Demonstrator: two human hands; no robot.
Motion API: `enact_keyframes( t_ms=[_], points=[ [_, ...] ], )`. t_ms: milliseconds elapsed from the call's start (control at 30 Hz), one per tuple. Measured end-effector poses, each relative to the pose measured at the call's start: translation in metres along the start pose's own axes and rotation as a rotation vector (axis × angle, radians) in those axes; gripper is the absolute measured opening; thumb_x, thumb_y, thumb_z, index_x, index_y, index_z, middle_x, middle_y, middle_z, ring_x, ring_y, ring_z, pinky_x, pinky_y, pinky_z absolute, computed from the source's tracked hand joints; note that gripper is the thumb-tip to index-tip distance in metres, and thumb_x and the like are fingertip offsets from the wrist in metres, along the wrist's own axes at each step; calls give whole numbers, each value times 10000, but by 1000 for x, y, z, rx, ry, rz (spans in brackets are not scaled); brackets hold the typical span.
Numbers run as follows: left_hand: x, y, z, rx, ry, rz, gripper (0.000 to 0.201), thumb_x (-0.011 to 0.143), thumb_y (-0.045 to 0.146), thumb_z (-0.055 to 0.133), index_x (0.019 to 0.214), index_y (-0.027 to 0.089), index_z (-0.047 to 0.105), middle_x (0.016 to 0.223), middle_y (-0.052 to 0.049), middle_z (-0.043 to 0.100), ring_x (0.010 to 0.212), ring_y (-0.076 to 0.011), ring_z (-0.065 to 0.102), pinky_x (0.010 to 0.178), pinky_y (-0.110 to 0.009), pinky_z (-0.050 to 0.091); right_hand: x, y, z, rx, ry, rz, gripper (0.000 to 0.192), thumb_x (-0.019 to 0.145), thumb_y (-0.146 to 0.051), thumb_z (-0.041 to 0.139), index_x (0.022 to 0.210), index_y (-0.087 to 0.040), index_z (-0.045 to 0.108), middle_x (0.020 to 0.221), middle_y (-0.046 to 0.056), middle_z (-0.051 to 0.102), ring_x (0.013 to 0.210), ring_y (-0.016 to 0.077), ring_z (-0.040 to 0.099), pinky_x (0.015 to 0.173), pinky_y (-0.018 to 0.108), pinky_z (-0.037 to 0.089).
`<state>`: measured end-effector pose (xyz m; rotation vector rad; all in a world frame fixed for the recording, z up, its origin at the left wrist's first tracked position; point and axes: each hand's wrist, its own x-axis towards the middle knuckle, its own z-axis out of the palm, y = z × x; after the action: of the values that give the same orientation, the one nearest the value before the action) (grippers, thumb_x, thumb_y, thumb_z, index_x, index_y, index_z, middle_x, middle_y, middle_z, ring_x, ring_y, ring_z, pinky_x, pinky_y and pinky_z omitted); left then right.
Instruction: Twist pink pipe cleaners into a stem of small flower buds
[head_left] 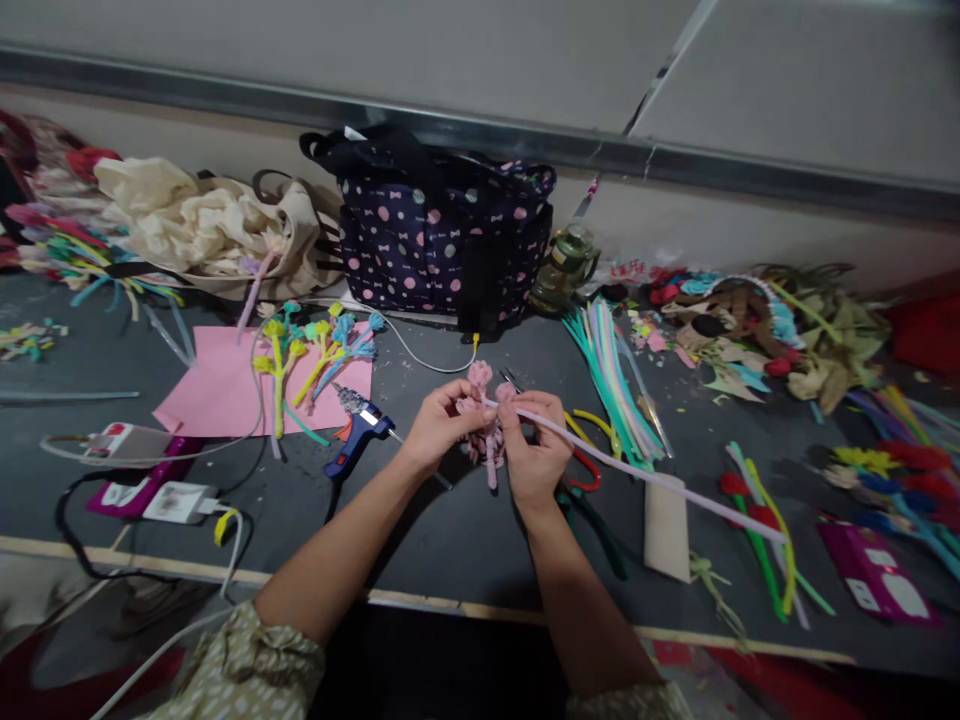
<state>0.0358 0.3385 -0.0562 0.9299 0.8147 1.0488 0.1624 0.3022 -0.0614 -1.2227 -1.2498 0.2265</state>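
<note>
Left hand [437, 425]: fingers closed on the left side of the pink pipe-cleaner flower cluster [484, 420], held just above the dark surface [450, 540].
Right hand [534, 450]: fingers pinched on the cluster's right side and on the near end of a long pale pink pipe cleaner [660, 480].
Flower cluster: between both hands, near the middle of the surface, its stem pointing down toward the person.
Long pipe cleaner: runs from the right hand out to the right, low over the surface.
Glue gun [358, 436]: blue, lying just left of the left hand.
Pink paper [217, 395]: farther left, carrying finished pipe-cleaner flowers [311, 350].
Spotted bag [442, 240]: behind the hands, against the wall.
Pipe-cleaner bundle [611, 380]: right of the hands, green and pastel.
</note>
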Motion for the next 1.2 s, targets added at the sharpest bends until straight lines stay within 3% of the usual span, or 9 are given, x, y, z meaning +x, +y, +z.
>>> enact_keyframes(
  t_ms=[233,300,433,600,733,867,1033,1200],
  points=[
    [0,0,-2,-20,54,13,300,618,290,816,760,154,589,642,44,577,524,-57,503,543,-183,427,0,-2,0,21,-55,47,40,814,-237,651,811,-198,646,894,38,599,888,177,592,783,336,500],
    [1,0,-2,-58,93,36,292,618,284,814,755,159,589,655,39,588,527,-60,508,546,-187,436,-1,-2,0,37,-84,121,120,802,-274,664,893,-200,638,952,50,607,912,181,590,780,328,504],
    [3,-1,-3,-91,164,98,284,620,277,809,767,165,594,690,34,598,557,-71,525,578,-205,463,-1,-1,5,184,-212,378,309,775,-343,685,1032,-202,589,922,33,641,748,135,605,645,258,507],
    [4,-3,-5,-68,178,144,268,646,268,795,778,162,588,702,42,588,567,-58,515,581,-186,451,0,1,10,390,-392,519,213,764,-353,678,898,-191,645,812,15,684,743,150,638,730,297,533],
    [4,-2,-2,-115,165,142,315,642,280,799,849,171,588,749,34,596,589,-75,549,579,-207,480,-1,6,11,438,-309,569,171,747,-329,696,823,-182,656,769,-1,671,707,135,619,725,284,511],
    [5,-3,0,-175,147,94,579,596,238,832,1112,204,572,885,-2,644,670,-97,591,597,-211,493,-2,8,10,454,-220,607,185,743,-336,709,798,-174,638,706,-19,630,640,111,573,641,240,472],
    [3,-9,2,-161,49,-64,308,631,255,821,876,139,676,779,-11,644,626,-70,560,580,-176,445,-1,8,10,462,-165,603,208,748,-352,699,803,-170,615,707,-20,604,622,103,544,612,226,462],
    [0,-8,5,-170,95,-36,274,606,287,837,791,139,699,730,-8,653,584,-69,546,560,-182,426,-5,6,15,497,-122,627,223,731,-358,701,831,-181,609,792,7,631,710,132,594,691,272,513]
  ],
)
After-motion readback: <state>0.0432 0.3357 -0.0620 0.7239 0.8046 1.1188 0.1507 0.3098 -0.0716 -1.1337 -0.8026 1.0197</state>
